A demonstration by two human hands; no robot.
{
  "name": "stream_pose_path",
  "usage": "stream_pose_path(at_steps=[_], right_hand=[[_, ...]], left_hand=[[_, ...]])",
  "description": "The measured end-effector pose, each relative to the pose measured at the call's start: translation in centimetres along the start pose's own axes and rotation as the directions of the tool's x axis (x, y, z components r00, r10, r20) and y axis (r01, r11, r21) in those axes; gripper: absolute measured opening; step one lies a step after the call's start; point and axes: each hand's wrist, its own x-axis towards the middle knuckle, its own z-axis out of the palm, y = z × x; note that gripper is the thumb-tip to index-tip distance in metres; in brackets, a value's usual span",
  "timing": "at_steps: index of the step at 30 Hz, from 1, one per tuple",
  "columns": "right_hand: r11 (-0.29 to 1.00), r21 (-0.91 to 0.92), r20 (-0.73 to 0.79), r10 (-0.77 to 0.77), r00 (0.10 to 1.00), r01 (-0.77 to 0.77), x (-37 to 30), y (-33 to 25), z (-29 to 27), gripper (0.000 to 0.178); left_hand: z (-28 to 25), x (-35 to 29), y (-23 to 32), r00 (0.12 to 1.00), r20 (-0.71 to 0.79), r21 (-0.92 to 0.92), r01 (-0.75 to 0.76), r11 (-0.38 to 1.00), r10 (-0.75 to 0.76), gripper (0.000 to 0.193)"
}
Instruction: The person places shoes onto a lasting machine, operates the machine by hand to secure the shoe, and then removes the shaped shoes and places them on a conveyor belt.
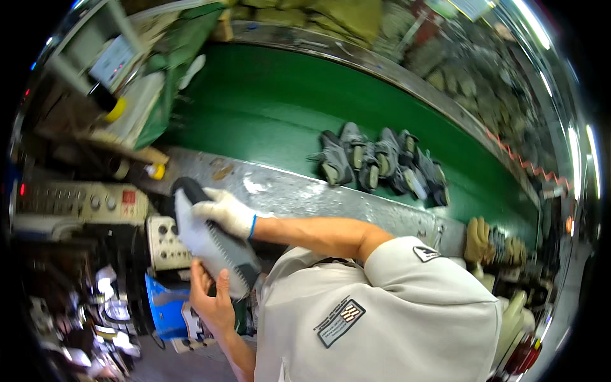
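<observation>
A grey shoe upper with a black end and a pale, white-looking bottom edged by a line of stitching is held tilted in front of me. My right hand, in a white knit glove with a blue cuff, grips it across the top near the black end. My bare left hand holds its lower edge, thumb and fingers against it. Beyond, several grey shoes with laces lie in a cluster on the green conveyor belt. Just past the shoe upper is a pale control box with dark knobs.
A blue machine part stands below the control box. A panel with dials is at the left. A metal ledge edges the belt. A bench with a yellow-and-black container is upper left; tan shoes stand at the right.
</observation>
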Motion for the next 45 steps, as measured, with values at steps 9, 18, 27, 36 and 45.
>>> stream_pose_path(at_steps=[9,18,27,36,45], right_hand=[[0.664,-0.408,-0.696,0.218,0.684,-0.627,-8.3,-3.3,-40.7,0.074],[-0.235,-0.553,-0.791,-0.154,0.592,-0.799,-9.4,4.0,-47.5,0.055],[0.357,-0.723,-0.689,-0.428,0.585,-0.591,-11.3,16.2,-34.9,0.043],[0.485,-0.397,-0.835,0.162,0.526,-0.78,-22.0,24.0,-31.4,0.038],[0.233,-0.817,-0.489,0.203,0.848,-0.527,-20.4,26.1,-26.7,0.029]], left_hand=[[-1.9,5.3,-11.5,0.998,-0.063,0.732,0.054,0.68,-0.011,0.04],[1.2,1.8,-7.0,0.953,0.275,0.853,-0.183,0.488,-0.124,0.046],[12.1,4.6,-4.5,0.835,0.548,0.757,-0.473,0.45,-0.044,0.043],[15.1,4.1,-5.6,0.739,0.673,0.653,-0.61,0.449,0.026,0.041],[7.3,3.1,-10.6,0.816,0.579,0.732,-0.522,0.438,0.005,0.041]])
